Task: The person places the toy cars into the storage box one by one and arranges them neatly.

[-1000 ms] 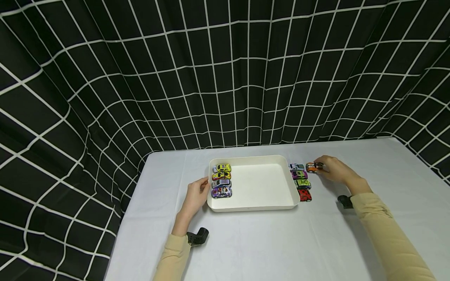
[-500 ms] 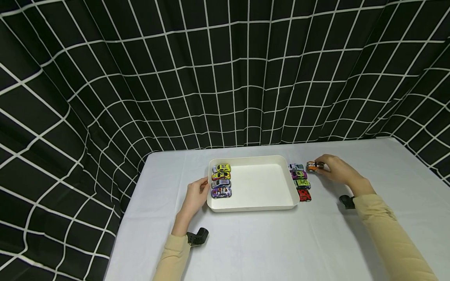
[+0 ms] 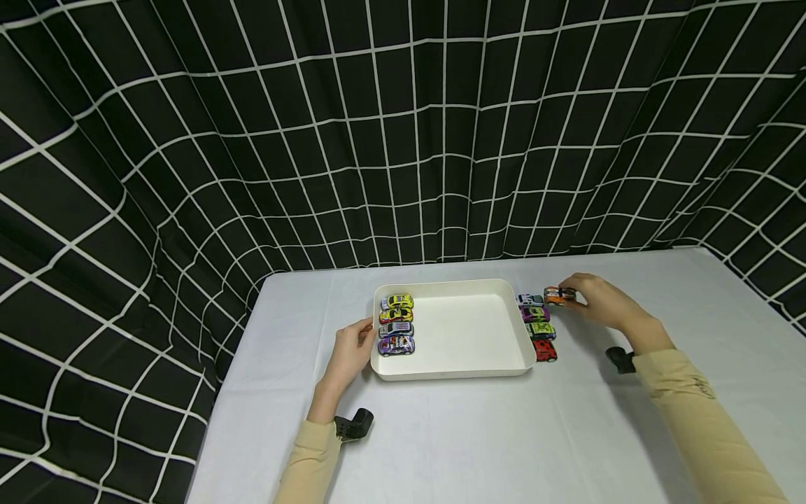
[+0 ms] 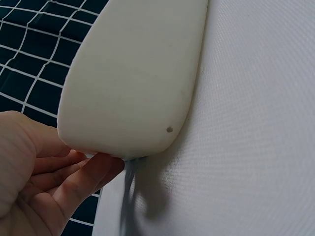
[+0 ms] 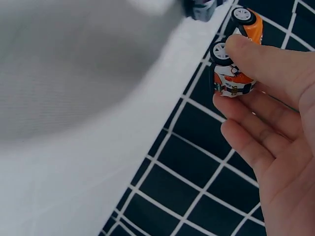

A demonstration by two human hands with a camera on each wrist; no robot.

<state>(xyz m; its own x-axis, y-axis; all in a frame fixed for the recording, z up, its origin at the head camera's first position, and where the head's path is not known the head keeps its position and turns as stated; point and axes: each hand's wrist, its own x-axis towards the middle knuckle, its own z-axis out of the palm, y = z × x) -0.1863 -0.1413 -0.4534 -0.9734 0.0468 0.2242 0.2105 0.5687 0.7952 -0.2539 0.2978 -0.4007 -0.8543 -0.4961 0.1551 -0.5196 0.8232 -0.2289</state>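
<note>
My right hand (image 3: 595,299) pinches an orange and white toy car (image 5: 238,78) between thumb and fingers, raised above the table in the right wrist view. Just left of it, a column of several toy cars stands along the right side of the white tray (image 3: 469,329): a light blue car (image 3: 531,299), a purple and green car (image 3: 536,314), a green car (image 3: 541,330) and a red car (image 3: 545,350). With thumb and fingers, my left hand (image 4: 54,182) holds the tray's left end. The tips of some left fingers are hidden behind the tray.
Inside the tray, several toy cars line the left wall: a yellow car (image 3: 398,301), a yellow and red car (image 3: 397,316), a silver car (image 3: 397,329) and a purple car (image 3: 397,345). A white cloth covers the table (image 3: 453,434). Behind hangs a black gridded curtain (image 3: 428,140).
The orange toy car has come up off the table in my right hand and shifted slightly left, toward the light blue car. My left hand and the tray stay in place.
</note>
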